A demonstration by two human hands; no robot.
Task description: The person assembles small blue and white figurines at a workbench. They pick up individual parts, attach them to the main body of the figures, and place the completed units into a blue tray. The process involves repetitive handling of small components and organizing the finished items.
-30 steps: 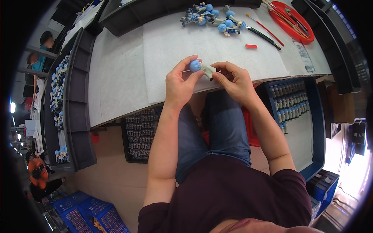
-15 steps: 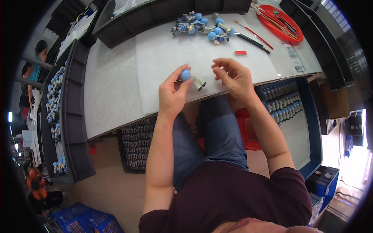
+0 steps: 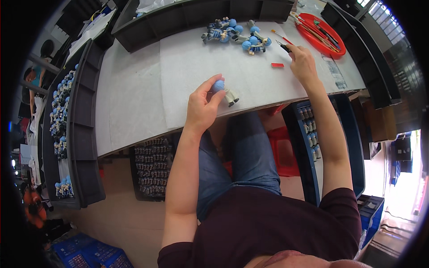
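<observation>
My left hand (image 3: 203,105) pinches a small figurine (image 3: 229,95) with a blue ball-like head and pale legs ending in black feet. It is tilted, feet toward the lower right, just above the table's front edge; the fingers cover much of its upper body. Farther right, my right hand (image 3: 304,65) has its fingers closed on a black craft knife (image 3: 284,47), its thin metal tip pointing to the upper left. Most of the handle is hidden under the hand. Beside that hand lie a small red block (image 3: 277,65) and a red-handled brush (image 3: 286,39).
Several blue-headed figurines (image 3: 254,43) lie heaped at the back of the table (image 3: 129,89). A red oval tray (image 3: 308,17) of brushes is at the back right. Dark bins (image 3: 85,134) flank the table; a blue crate (image 3: 357,152) holds rows of figurines at my right.
My right hand has gone from beside the figurine to the back right and taken hold of the craft knife. The left hand keeps the figurine nearly in place.
</observation>
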